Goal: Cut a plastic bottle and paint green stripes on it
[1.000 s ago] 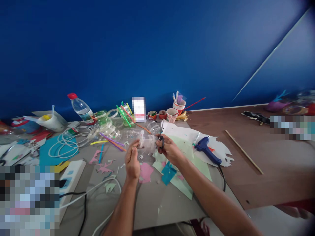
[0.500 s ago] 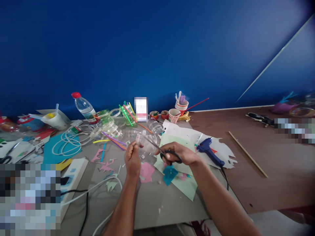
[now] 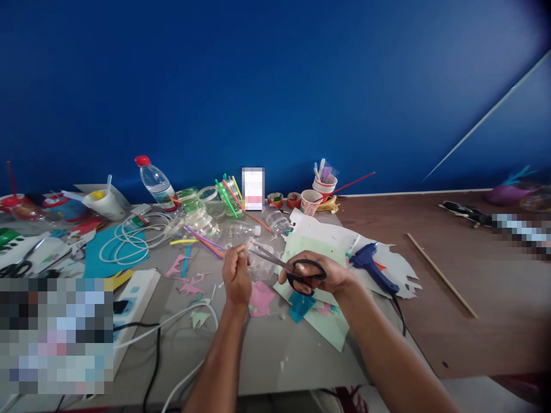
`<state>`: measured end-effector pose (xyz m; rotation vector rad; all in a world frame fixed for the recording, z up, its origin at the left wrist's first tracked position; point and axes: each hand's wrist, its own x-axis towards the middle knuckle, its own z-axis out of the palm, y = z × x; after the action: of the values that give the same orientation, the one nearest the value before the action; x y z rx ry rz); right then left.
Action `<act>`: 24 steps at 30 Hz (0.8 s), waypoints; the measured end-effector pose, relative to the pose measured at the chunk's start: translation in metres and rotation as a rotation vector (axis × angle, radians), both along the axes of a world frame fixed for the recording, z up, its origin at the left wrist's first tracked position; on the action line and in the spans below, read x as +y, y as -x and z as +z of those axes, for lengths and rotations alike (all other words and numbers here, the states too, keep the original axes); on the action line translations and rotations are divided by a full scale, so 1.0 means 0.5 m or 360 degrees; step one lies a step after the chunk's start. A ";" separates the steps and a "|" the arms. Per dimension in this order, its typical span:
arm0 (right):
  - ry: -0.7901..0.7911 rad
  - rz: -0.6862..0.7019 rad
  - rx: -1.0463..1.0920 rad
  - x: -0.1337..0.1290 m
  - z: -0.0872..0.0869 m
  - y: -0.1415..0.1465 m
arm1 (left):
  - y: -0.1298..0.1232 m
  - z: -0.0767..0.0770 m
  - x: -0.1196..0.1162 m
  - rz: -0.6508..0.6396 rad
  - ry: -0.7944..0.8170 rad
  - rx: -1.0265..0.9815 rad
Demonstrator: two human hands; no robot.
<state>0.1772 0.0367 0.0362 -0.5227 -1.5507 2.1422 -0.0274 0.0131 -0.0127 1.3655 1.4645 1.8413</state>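
Observation:
My right hand (image 3: pixel 321 272) grips the black-handled scissors (image 3: pixel 303 278) by their finger loops. The blades point left and look slightly apart. Their tips reach close to my left hand (image 3: pixel 237 275), which is closed in a pinch. A small, pale, see-through piece (image 3: pixel 250 246) seems to be between its fingers; its kind is unclear. Behind the blades lies clear plastic (image 3: pixel 263 267), partly hidden. Below the hands are a pink paper scrap (image 3: pixel 261 299) and a teal scrap (image 3: pixel 301 307). Pale green paper (image 3: pixel 327 327) lies under my right wrist.
A blue glue gun (image 3: pixel 373 268) rests on torn white paper at the right. Left stand a power strip (image 3: pixel 136 304), a coiled white cable (image 3: pixel 123 244) and a red-capped bottle (image 3: pixel 157 183). Paper cups (image 3: pixel 310 202) line the wall. A wooden stick (image 3: pixel 441 275) lies far right.
The scissors' handles have spread apart in my right hand, and the blades lie lower and flatter. My left hand stays pinched near the tips. The whole view has shifted slightly.

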 end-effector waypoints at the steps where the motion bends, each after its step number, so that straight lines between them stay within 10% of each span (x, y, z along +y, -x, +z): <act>1: 0.0030 -0.0006 0.0002 0.000 0.000 0.000 | 0.001 0.000 0.000 0.0002 0.0003 -0.0006; 24: 0.0385 -0.0114 -0.0039 -0.017 0.015 0.014 | 0.003 0.008 0.002 0.0107 -0.0001 -0.0278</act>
<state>0.1700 0.0281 0.0437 -0.6752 -1.2715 2.2885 -0.0290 0.0142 -0.0090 1.1360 1.4353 1.9492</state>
